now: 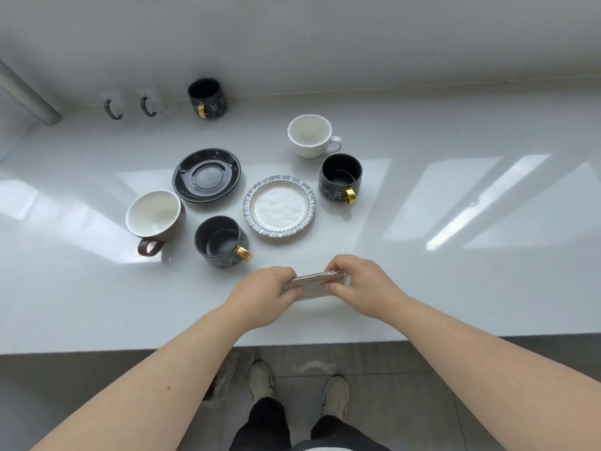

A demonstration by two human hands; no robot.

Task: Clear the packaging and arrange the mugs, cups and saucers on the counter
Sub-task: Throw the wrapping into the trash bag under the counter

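Observation:
My left hand (265,296) and my right hand (361,286) both grip a flat piece of clear plastic packaging (313,283) just above the white counter (455,288), near its front edge. Beyond my hands stand a black mug with a gold handle (221,240), a brown cup with a white inside (154,219), a black saucer (206,174), a white saucer with a blue scalloped rim (279,206), a second black mug with a gold handle (340,179) and a white cup (310,135).
A third black mug (206,98) stands against the back wall. Two white mugs with grey handles (130,104) stand to its left. A grey pole (26,92) leans at the far left. More packaging (231,369) lies on the floor by my feet.

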